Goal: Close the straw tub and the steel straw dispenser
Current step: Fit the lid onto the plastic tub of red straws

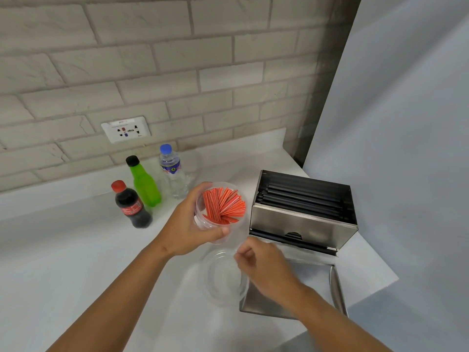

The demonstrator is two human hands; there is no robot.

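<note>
A clear plastic straw tub full of red wrapped straws stands open on the white counter, with my left hand wrapped around its left side. Its clear round lid lies flat on the counter just in front. My right hand hovers over the lid's right edge, fingers pinched together at the rim. To the right stands the steel straw dispenser, open on top and filled with black straws. Its steel lid lies upside down in front of it, under my right forearm.
A cola bottle, a green bottle and a water bottle stand behind and left of the tub. A wall socket sits in the brick wall. The counter ends just right of the dispenser.
</note>
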